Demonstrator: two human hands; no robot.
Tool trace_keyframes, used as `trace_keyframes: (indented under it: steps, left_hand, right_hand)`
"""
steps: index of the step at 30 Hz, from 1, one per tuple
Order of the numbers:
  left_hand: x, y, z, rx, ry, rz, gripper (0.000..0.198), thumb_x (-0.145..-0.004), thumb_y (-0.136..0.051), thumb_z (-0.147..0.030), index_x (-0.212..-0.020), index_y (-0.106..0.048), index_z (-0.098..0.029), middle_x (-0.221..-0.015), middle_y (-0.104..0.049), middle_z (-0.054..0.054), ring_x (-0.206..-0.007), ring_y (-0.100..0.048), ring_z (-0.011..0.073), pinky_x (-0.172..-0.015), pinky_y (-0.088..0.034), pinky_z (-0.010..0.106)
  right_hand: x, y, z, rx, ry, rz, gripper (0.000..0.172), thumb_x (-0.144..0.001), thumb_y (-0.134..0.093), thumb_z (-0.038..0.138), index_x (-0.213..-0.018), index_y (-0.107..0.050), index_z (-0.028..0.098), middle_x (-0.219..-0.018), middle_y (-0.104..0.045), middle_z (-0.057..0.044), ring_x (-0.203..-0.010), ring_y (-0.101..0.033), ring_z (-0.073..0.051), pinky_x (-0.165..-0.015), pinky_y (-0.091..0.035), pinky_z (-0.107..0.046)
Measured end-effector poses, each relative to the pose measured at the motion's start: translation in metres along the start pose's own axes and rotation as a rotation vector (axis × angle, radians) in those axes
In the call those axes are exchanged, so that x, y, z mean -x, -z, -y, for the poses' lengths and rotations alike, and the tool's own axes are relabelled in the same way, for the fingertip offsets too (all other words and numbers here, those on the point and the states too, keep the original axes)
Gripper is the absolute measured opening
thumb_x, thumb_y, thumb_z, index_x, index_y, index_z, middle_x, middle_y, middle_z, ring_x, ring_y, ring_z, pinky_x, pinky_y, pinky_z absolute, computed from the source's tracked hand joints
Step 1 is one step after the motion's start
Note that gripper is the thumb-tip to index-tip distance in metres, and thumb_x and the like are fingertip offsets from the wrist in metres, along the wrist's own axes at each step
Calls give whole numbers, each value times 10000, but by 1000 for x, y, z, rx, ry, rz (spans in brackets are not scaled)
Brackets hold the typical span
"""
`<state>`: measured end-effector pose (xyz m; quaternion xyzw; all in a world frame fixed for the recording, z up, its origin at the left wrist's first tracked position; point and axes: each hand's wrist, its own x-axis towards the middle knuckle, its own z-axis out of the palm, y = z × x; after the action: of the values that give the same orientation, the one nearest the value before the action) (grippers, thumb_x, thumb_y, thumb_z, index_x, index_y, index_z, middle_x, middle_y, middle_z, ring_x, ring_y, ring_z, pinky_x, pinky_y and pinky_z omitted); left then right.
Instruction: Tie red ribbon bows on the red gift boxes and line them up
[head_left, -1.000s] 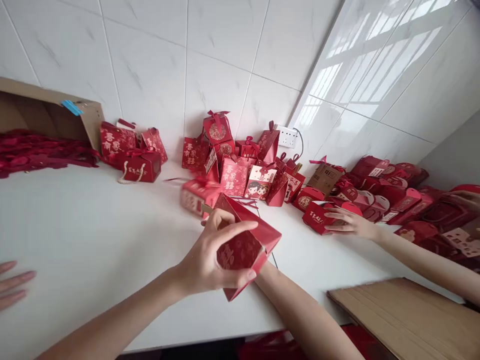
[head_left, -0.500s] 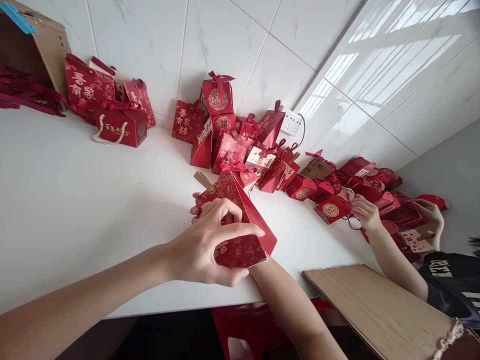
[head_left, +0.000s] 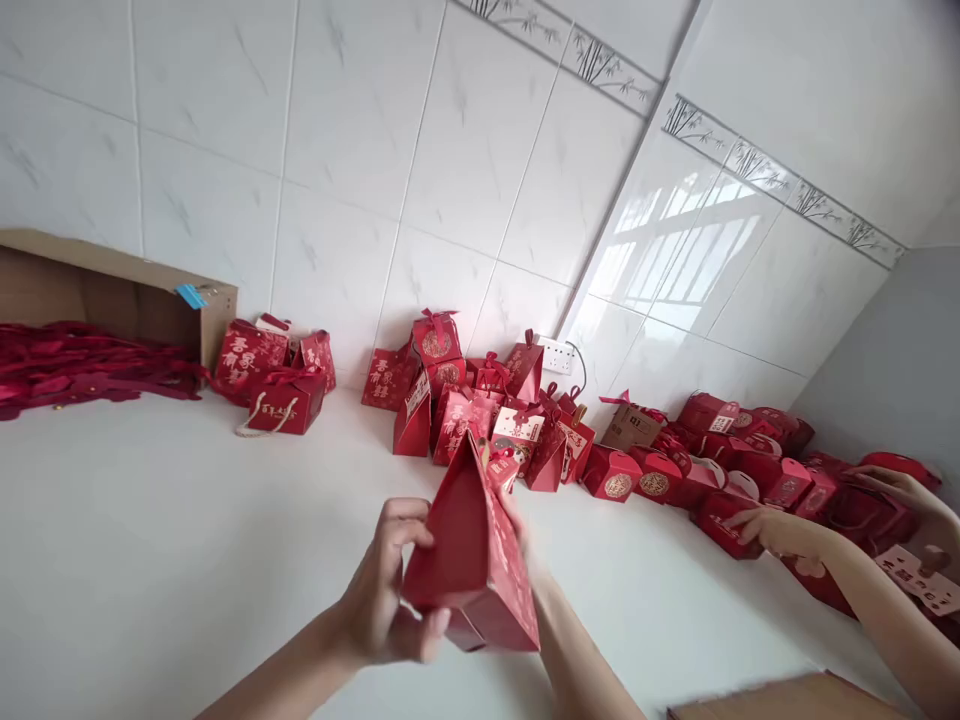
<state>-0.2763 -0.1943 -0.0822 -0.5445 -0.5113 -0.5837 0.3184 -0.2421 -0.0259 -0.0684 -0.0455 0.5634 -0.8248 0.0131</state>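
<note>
A red paper gift box (head_left: 469, 560), narrow at the top and wide at the base, is held up over the white table between my two hands. My left hand (head_left: 390, 590) grips its left side, thumb low near the base and fingers curled at the edge. On the far right side, my right hand (head_left: 517, 520) presses against the patterned face; its fingers are partly hidden behind the box and somewhat blurred. Close behind stands a cluster of finished red boxes, among them a white-fronted box (head_left: 517, 425) and a box with a gold emblem (head_left: 437, 340).
At the left, a cardboard carton (head_left: 217, 320) holds dark red ribbons (head_left: 90, 365) that spill out. A red box with rope handle (head_left: 285, 405) stands beside it. Another person's hand (head_left: 780, 530) touches boxes at the right. A power strip (head_left: 555, 355) is by the tiled wall.
The box has been turned so its plain side and base face me, and my left hand has shifted to its left side. The view has tilted up. The other person's hand has moved among the boxes.
</note>
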Motion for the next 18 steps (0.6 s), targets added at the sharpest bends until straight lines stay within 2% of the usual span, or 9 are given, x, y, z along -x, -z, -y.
trace_keyframes:
  steps: [4,6,7,10,12,15,18]
  left_hand:
    - [1,12,22,-24,154,-61,273,-844,-454,-371,-1061,-358,-235,-1007,-424,73,-931,-489,220,-717,-486,333]
    - [1,14,27,-91,234,-36,269,-872,-416,-366,-1098,-356,-234,-1027,-446,78,-954,-503,225,-760,-482,360]
    - [1,13,28,-138,281,-13,287,-880,-407,-350,-1134,-342,-232,-1049,-458,85,-956,-513,226,-776,-479,374]
    - [4,8,29,-280,426,59,375,-886,-399,-275,-1227,-252,-221,-1123,-463,117,-946,-546,224,-780,-487,399]
    - [9,3,28,-354,467,125,400,-882,-385,-219,-1241,-207,-215,-1133,-453,131,-958,-558,226,-777,-502,404]
    - [15,-2,26,-396,391,283,476,-845,-370,-110,-1260,-168,-228,-1144,-448,134,-1036,-553,242,-833,-513,430]
    - [17,-4,21,-370,275,415,607,-773,-407,-36,-1286,-165,-255,-1197,-452,130,-1130,-520,260,-915,-498,456]
  right_hand:
    - [10,18,10,-88,-60,125,508,-536,-779,525,-893,-611,204,-856,-702,-57,-857,-667,-242,-825,-499,-372]
    - [8,25,14,-57,-60,148,535,-532,-805,459,-954,-600,203,-912,-696,-69,-871,-663,-245,-806,-500,-380]
    - [6,28,16,-41,-32,114,522,-554,-801,434,-977,-595,206,-930,-692,-69,-863,-663,-238,-786,-504,-372]
    - [-7,34,28,1,133,-43,436,-608,-778,389,-958,-606,193,-925,-687,-68,-817,-659,-220,-731,-511,-339]
    - [-17,35,42,19,277,-153,361,-633,-759,383,-895,-612,184,-884,-681,-63,-779,-649,-211,-702,-515,-328]
    - [-36,34,68,75,521,-426,292,-656,-730,389,-822,-576,205,-837,-661,-31,-724,-631,-182,-656,-523,-304]
    - [-56,31,94,381,713,-801,317,-700,-652,449,-875,-547,207,-891,-659,-45,-776,-639,-195,-695,-536,-321]
